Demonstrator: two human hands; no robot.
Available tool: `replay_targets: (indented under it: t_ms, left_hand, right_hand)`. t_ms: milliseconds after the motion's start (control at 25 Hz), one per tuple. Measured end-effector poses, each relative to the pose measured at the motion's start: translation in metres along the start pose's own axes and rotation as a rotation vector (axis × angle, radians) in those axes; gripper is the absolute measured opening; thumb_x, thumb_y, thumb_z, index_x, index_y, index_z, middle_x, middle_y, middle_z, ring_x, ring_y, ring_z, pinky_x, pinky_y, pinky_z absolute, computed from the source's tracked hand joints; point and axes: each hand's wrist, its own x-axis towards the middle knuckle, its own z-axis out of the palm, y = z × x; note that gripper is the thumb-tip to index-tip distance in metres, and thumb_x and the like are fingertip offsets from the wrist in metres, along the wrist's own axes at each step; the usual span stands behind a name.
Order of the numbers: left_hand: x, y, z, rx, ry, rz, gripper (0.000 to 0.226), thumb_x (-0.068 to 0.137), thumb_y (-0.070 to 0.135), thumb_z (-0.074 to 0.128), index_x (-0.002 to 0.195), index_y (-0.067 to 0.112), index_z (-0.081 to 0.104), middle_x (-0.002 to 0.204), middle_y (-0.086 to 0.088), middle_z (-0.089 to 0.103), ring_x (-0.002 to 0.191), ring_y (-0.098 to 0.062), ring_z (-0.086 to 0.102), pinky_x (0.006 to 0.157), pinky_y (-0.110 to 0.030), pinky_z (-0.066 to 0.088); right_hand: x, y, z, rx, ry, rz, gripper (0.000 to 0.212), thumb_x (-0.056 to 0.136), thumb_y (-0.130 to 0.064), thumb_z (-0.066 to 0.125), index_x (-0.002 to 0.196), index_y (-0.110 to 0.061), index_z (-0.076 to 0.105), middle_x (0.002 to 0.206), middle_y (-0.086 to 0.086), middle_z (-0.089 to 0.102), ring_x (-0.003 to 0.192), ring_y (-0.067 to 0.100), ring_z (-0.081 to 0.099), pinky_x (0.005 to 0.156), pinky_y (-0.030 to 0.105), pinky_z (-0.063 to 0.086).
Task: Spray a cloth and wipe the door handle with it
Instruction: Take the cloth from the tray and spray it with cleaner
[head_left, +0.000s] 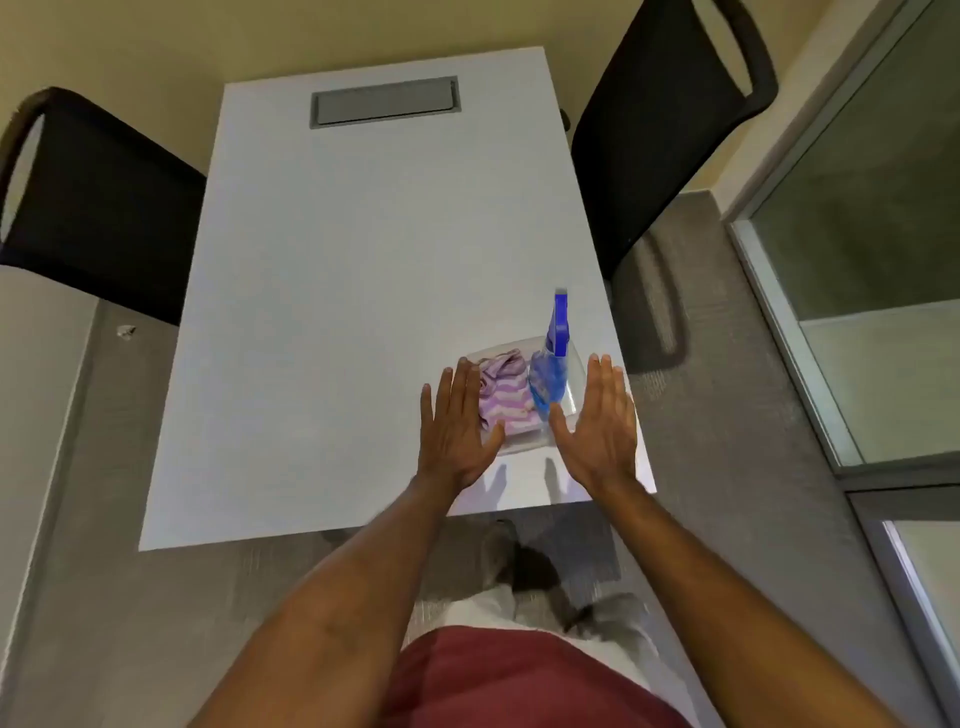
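A crumpled purple-and-white striped cloth (501, 394) lies in a clear plastic tray (519, 444) near the right front corner of the white table (337, 312). A blue spray bottle (551, 364) stands in the same tray, just right of the cloth. My left hand (456, 426) hovers flat at the tray's left side, fingers spread, holding nothing. At the tray's right side my right hand (600, 423) is stretched out the same way, also empty. No door handle is visible.
A black chair (98, 218) stands left of the table and another black chair (670, 114) at the far right. A grey cable hatch (384, 101) sits at the table's far end. A glass partition with a metal frame (789, 332) runs along the right.
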Motion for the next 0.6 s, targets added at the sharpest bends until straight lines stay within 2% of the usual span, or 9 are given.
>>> replay_targets:
  t_ms: [80, 160, 240, 320, 400, 600]
  left_hand:
    - [0.016, -0.007, -0.001, -0.011, -0.017, -0.001, 0.09, 0.104, 0.068, 0.037, 0.169, 0.024, -0.006, 0.177, 0.003, -0.017, 0.164, -0.018, -0.016, 0.129, -0.042, -0.021]
    - [0.036, -0.013, -0.002, -0.097, -0.053, -0.013, 0.086, 0.105, 0.065, 0.043, 0.17, 0.025, 0.003, 0.179, 0.002, -0.001, 0.166, -0.021, 0.001, 0.133, -0.044, -0.011]
    - [0.052, -0.011, 0.001, -0.15, -0.073, -0.005, 0.083, 0.104, 0.062, 0.051, 0.168, 0.024, 0.016, 0.177, 0.0, 0.018, 0.164, -0.023, 0.018, 0.134, -0.046, 0.0]
    - [0.065, -0.012, 0.005, -0.171, -0.067, 0.019, 0.077, 0.102, 0.059, 0.057, 0.164, 0.023, 0.027, 0.171, -0.002, 0.033, 0.157, -0.025, 0.032, 0.131, -0.047, 0.015]
    - [0.076, -0.012, 0.006, -0.089, -0.06, 0.052, 0.069, 0.103, 0.056, 0.058, 0.158, 0.022, 0.036, 0.164, -0.003, 0.041, 0.15, -0.025, 0.039, 0.123, -0.045, 0.024]
    - [0.099, -0.008, 0.012, 0.086, -0.156, 0.089, 0.062, 0.103, 0.052, 0.059, 0.151, 0.017, 0.04, 0.154, -0.005, 0.051, 0.14, -0.027, 0.047, 0.115, -0.043, 0.031]
  right_hand:
    - [0.016, -0.017, 0.003, 0.235, -0.014, 0.063, 0.098, 0.092, -0.076, 0.036, 0.168, -0.018, 0.014, 0.176, 0.006, 0.016, 0.161, 0.032, 0.022, 0.128, 0.052, 0.028]
    - [0.034, -0.033, 0.001, 0.483, -0.048, 0.106, 0.103, 0.087, -0.078, 0.044, 0.166, -0.018, 0.017, 0.174, 0.007, 0.024, 0.155, 0.032, 0.035, 0.124, 0.05, 0.036]
    - [0.045, -0.038, 0.004, 0.64, -0.045, 0.145, 0.098, 0.088, -0.065, 0.06, 0.164, -0.018, 0.02, 0.169, 0.009, 0.032, 0.149, 0.032, 0.045, 0.118, 0.043, 0.043]
    - [0.054, -0.039, 0.005, 0.691, -0.042, 0.148, 0.091, 0.088, -0.05, 0.068, 0.161, -0.016, 0.025, 0.163, 0.012, 0.04, 0.143, 0.033, 0.05, 0.114, 0.04, 0.046]
    - [0.061, -0.038, 0.009, 0.734, -0.04, 0.158, 0.084, 0.09, -0.04, 0.072, 0.158, -0.01, 0.032, 0.154, 0.017, 0.049, 0.136, 0.034, 0.056, 0.112, 0.045, 0.052]
    - [0.072, -0.04, 0.01, 0.737, 0.02, 0.148, 0.063, 0.099, -0.019, 0.073, 0.152, -0.007, 0.042, 0.143, 0.013, 0.061, 0.122, 0.021, 0.065, 0.101, 0.028, 0.056]
